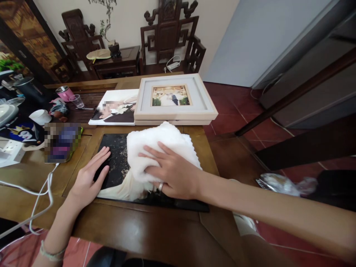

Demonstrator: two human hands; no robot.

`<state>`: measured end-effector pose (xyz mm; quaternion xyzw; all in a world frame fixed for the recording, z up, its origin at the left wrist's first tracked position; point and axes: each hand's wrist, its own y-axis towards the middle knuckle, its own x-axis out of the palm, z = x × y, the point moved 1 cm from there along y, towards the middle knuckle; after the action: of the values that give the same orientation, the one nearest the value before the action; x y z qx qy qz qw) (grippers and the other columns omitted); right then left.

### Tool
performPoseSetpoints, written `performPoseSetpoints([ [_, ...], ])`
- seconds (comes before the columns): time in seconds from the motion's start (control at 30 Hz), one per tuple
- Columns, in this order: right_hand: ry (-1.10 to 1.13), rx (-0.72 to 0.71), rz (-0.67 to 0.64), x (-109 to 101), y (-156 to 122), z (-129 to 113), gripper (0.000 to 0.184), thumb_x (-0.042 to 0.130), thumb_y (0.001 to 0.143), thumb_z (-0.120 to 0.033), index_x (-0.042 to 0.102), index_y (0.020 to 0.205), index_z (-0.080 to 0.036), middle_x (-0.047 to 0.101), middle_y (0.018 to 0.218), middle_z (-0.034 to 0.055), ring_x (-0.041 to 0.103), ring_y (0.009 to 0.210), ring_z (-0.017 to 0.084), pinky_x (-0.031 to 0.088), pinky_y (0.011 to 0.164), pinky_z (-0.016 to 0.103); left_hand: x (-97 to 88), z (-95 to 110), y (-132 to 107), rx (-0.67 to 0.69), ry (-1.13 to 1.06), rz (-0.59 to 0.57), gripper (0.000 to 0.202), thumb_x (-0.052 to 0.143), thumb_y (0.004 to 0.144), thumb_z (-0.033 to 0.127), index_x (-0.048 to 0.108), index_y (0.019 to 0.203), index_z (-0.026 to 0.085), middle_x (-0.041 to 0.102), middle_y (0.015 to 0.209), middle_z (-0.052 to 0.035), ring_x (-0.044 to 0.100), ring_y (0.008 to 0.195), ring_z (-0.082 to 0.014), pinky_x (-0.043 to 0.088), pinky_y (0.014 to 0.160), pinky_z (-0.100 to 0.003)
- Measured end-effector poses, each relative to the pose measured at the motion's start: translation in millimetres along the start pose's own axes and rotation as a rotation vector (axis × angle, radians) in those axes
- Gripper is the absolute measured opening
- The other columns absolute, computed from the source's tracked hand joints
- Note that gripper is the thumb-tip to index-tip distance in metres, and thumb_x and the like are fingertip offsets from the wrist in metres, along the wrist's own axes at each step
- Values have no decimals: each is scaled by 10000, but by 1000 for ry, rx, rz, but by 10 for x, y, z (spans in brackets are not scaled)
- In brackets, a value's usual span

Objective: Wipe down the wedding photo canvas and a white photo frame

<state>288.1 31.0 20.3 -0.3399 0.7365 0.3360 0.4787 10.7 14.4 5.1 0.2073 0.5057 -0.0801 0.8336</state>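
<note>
A dark photo panel (115, 159) with a pale dress in its picture lies flat on the wooden table. My left hand (90, 178) rests on the panel's left edge, fingers stretched out and holding nothing. On the panel's middle and right part sits a fluffy white cloth (144, 141) with a scalloped edge. My right hand (174, 170), with a ring on one finger, presses down on this cloth and grips its lower part, the fingers somewhat apart. Much of the picture is hidden beneath the cloth and my right hand.
Behind the panel are stacked light-wood frames (178, 115) and a white-edged photo print (116, 111). To the left are a phone (63, 142) on a white cable (50, 181), a white cup (40, 116), a pink cup (64, 93) and a small clear cup (77, 101). Dark wooden chairs (169, 33) stand beyond.
</note>
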Motion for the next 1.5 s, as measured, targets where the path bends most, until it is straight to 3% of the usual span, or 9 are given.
performPoseSetpoints([
  [0.2,1,93,20,14,39,-176,361,528,857,-212,656,1185,-132,454,1465,207,286,1415,400,188,1114,678,0,11,-3,-5,-6,-2,424,458,970,349,524,1350,172,483,1467,-105,419,1382,-237,329,1161,-478],
  [0.43,63,-230,-40,102,-159,-669,298,544,841,-314,689,1077,-205,477,1458,174,341,1389,408,236,1104,679,-22,5,-9,14,-3,-14,440,431,975,332,514,1360,133,475,1467,-136,415,1385,-234,331,1162,-457],
  [0.6,36,-146,-40,10,-68,-327,343,562,832,-273,666,1154,-213,504,1447,137,348,1403,339,231,1140,612,-40,26,8,-19,7,-8,435,455,964,379,540,1342,180,492,1458,-115,433,1370,-252,344,1149,-487],
  [0.73,-28,3,64,-71,29,37,346,501,889,-219,639,1194,-133,531,1408,187,355,1400,340,247,1122,617,-46,42,11,-40,-3,-12,445,458,961,409,544,1339,191,491,1458,-112,427,1374,-256,331,1150,-507],
  [0.83,-37,102,106,-72,43,75,336,487,888,-169,639,1181,-104,541,1389,210,345,1403,350,250,1116,625,-44,39,4,-38,-11,-12,449,456,962,407,546,1337,176,490,1457,-120,425,1376,-251,325,1154,-501],
  [0.97,28,112,69,2,-45,-226,327,511,879,-219,664,1155,-133,471,1455,199,288,1419,389,191,1117,670,-39,30,-2,-42,-8,-12,453,453,964,392,544,1339,154,489,1457,-127,417,1381,-250,314,1161,-493],
  [1.17,171,-129,-92,70,-202,-685,268,576,827,-282,696,1045,-181,440,1482,172,277,1417,402,164,1123,684,-37,39,-9,-37,-19,-23,452,433,971,380,539,1346,150,473,1470,-127,406,1389,-250,318,1163,-480],
  [1.3,164,-113,-81,32,-118,-504,319,577,820,-247,678,1116,-181,483,1460,145,317,1414,350,171,1153,629,-33,27,-21,-54,-36,-36,452,411,981,369,528,1358,148,454,1485,-120,385,1403,-234,298,1175,-471],
  [1.5,-5,85,56,-3,216,-32,349,504,863,-161,641,1178,-101,551,1381,203,351,1400,345,234,1134,607,-27,17,-27,-57,-61,-36,465,385,992,364,528,1357,114,451,1488,-123,377,1408,-227,283,1185,-443],
])
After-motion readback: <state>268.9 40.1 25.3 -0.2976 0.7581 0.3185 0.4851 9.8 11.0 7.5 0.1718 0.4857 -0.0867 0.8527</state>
